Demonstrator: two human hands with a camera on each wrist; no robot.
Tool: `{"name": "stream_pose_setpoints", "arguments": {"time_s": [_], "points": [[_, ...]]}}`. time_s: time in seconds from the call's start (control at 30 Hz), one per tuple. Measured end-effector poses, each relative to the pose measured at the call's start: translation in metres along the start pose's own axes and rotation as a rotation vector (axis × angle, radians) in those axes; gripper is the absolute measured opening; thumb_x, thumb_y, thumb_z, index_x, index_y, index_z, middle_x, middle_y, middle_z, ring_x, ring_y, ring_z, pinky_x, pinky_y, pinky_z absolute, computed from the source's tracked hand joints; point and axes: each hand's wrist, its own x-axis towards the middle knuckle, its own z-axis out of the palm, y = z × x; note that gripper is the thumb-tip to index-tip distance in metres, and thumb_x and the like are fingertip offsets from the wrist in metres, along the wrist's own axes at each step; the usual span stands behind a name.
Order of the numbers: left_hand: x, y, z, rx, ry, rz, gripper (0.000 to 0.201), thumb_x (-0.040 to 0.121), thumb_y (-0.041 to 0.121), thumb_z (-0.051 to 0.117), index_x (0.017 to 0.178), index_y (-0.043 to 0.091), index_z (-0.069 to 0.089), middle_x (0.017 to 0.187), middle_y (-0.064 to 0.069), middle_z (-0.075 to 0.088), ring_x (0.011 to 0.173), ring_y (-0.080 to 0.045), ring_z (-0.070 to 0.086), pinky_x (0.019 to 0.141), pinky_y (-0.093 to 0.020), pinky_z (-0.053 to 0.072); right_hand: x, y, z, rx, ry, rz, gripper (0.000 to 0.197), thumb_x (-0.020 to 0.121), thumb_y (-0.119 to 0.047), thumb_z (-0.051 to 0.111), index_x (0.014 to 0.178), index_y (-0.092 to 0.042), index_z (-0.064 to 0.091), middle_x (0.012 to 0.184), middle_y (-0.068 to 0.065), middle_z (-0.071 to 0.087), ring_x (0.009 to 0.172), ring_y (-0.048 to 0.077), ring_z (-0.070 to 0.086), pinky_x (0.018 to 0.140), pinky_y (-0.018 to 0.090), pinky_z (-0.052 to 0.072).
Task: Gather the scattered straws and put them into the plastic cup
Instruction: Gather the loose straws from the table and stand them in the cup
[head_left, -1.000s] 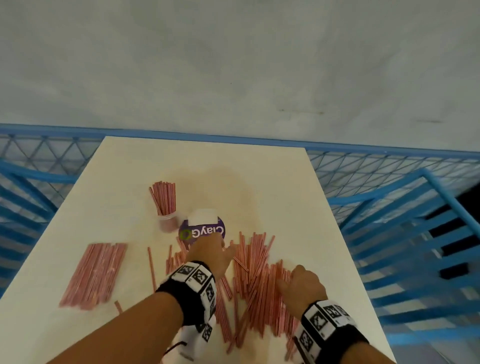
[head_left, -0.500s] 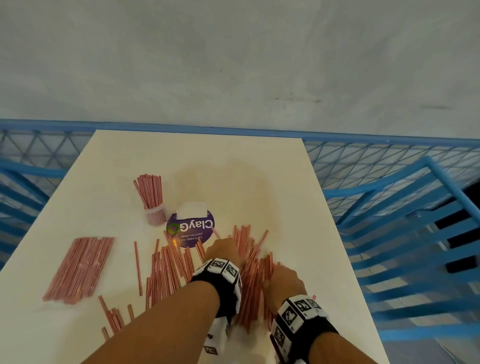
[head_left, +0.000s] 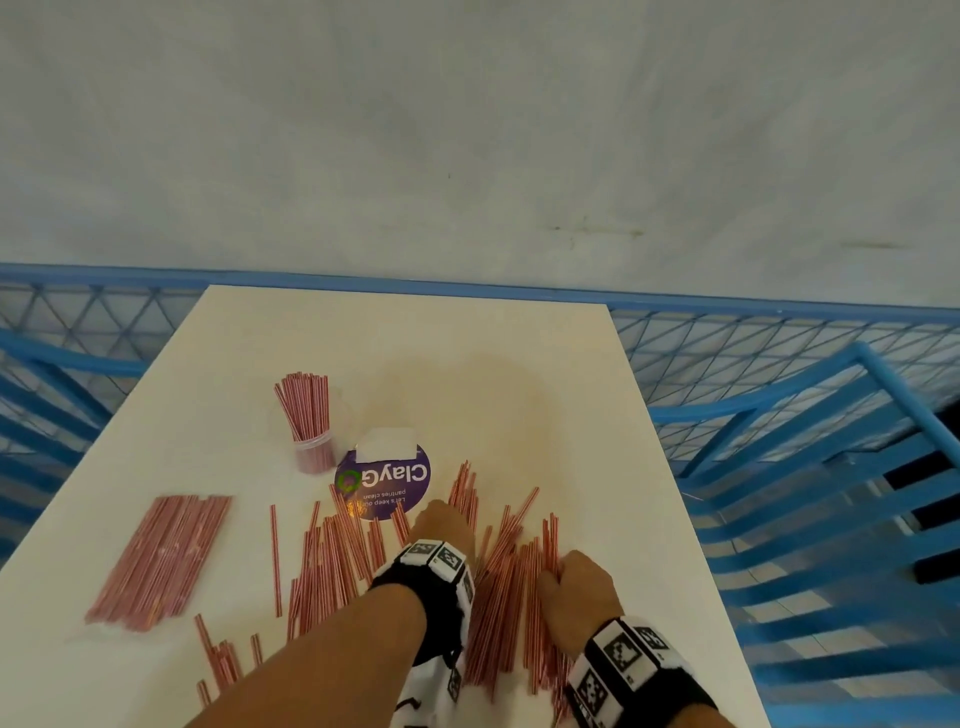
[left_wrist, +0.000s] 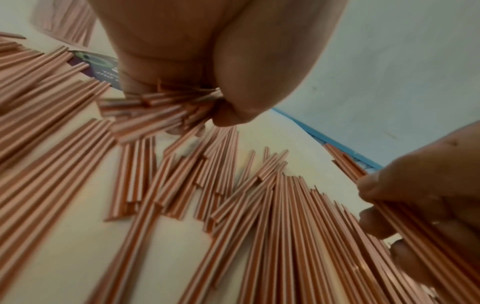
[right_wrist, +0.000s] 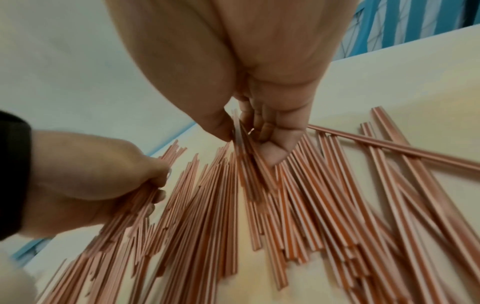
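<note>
A pale surface (head_left: 467, 364) stands inside blue railings, littered with red-striped straws (head_left: 332, 566). Since a second ago the left hand (head_left: 444, 525) has left the purple disc (head_left: 382, 480) and moved in towards the right hand (head_left: 574, 582). Each now pinches a bunch from the middle heap, so a bundle is forming. The cup (head_left: 311, 449), well apart at far left, already holds upright straws.

This looks like a bare data-collection or workshop space rather than a home, though little of the room shows: a plain white table (head_left: 545, 374) stands against an unfinished grey concrete wall (head_left: 467, 130), hemmed by blue metal railing with mesh (head_left: 779, 395).
</note>
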Motion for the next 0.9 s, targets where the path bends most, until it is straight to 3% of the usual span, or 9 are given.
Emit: {"name": "stream_pose_setpoints", "arguments": {"time_s": [0.17,0.2,0.3,0.4,0.5,0.57,0.67,0.8,0.9], "points": [[-0.009,-0.010,-0.015,-0.071,0.098,0.095,0.033,0.098,0.013,0.040,0.126,-0.003,0.042,0.123,-0.017,0.057,0.113,-0.030,0.058,0.091,-0.034,0.046,-0.004,0.003,0.002,0.166,0.017,-0.020,0.020,0.097,-0.032,0.040,0.085,-0.017,0.046,0.075,-0.001,0.058,0.064,0.016,0.061,0.057,0.032,0.052],[-0.013,-0.012,-0.016,-0.103,0.082,0.135,0.030,0.099,0.013,0.037,0.123,-0.003,0.043,0.119,-0.017,0.058,0.109,-0.031,0.059,0.089,-0.035,0.047,-0.009,0.001,0.001,0.186,0.027,-0.034,0.020,0.097,-0.031,0.039,0.085,-0.016,0.045,0.072,-0.001,0.056,0.062,0.015,0.058,0.056,0.032,0.050],[-0.021,-0.023,-0.014,-0.382,0.013,0.211,0.019,0.099,0.017,0.034,0.092,0.008,0.049,0.080,-0.008,0.050,0.069,-0.023,0.052,0.067,-0.036,0.042,-0.019,-0.007,-0.002,0.220,0.036,-0.106,0.021,0.099,-0.030,0.034,0.091,-0.015,0.046,0.070,-0.004,0.048,0.056,0.009,0.042,0.052,0.023,0.036],[-0.039,-0.027,-0.015,-0.610,0.025,0.218,0.039,0.096,0.033,0.044,0.061,0.018,0.036,0.053,0.003,0.033,0.046,-0.014,0.030,0.053,-0.026,0.027,-0.031,-0.021,-0.002,0.218,0.052,-0.159,0.021,0.097,-0.032,0.038,0.087,-0.016,0.049,0.070,-0.005,0.050,0.056,0.009,0.042,0.053,0.022,0.037],[-0.057,-0.024,-0.027,-0.726,-0.013,0.254,0.053,0.085,0.059,0.054,0.054,0.022,0.033,0.042,0.009,0.029,0.034,-0.009,0.026,0.041,-0.020,0.026,-0.043,-0.037,0.001,0.173,0.081,-0.253,0.014,0.092,-0.026,0.047,0.080,-0.020,0.048,0.069,-0.006,0.052,0.054,0.007,0.043,0.051,0.018,0.037],[-0.063,-0.023,-0.037,-0.817,-0.032,0.272,0.051,0.080,0.059,0.062,0.058,0.020,0.038,0.040,0.010,0.029,0.030,-0.007,0.025,0.037,-0.017,0.027,-0.054,-0.051,0.002,0.126,0.081,-0.305,0.012,0.091,-0.023,0.050,0.080,-0.021,0.047,0.071,-0.007,0.055,0.054,0.005,0.046,0.048,0.017,0.039],[-0.063,-0.027,-0.050,-0.853,0.007,0.292,0.044,0.077,0.048,0.071,0.060,0.017,0.046,0.037,0.011,0.034,0.031,-0.005,0.031,0.042,-0.018,0.033,-0.066,-0.068,0.007,0.084,0.076,-0.341,0.007,0.091,-0.022,0.051,0.084,-0.020,0.049,0.075,-0.004,0.060,0.056,0.006,0.052,0.051,0.020,0.048],[-0.067,-0.034,-0.062,-0.805,0.060,0.327,0.046,0.085,0.036,0.065,0.052,0.019,0.038,0.043,0.008,0.036,0.030,-0.004,0.031,0.037,-0.015,0.030,-0.074,-0.080,0.013,0.081,0.083,-0.368,0.011,0.088,-0.015,0.051,0.079,-0.019,0.046,0.074,-0.003,0.057,0.056,0.007,0.048,0.049,0.020,0.042],[-0.073,-0.037,-0.070,-0.828,0.083,0.363,0.040,0.089,0.031,0.059,0.057,0.017,0.040,0.050,0.004,0.038,0.042,-0.010,0.036,0.043,-0.017,0.032,-0.080,-0.086,0.019,0.103,0.053,-0.373,0.012,0.089,-0.021,0.054,0.080,-0.014,0.050,0.074,-0.002,0.058,0.056,0.010,0.048,0.053,0.021,0.044]]}}
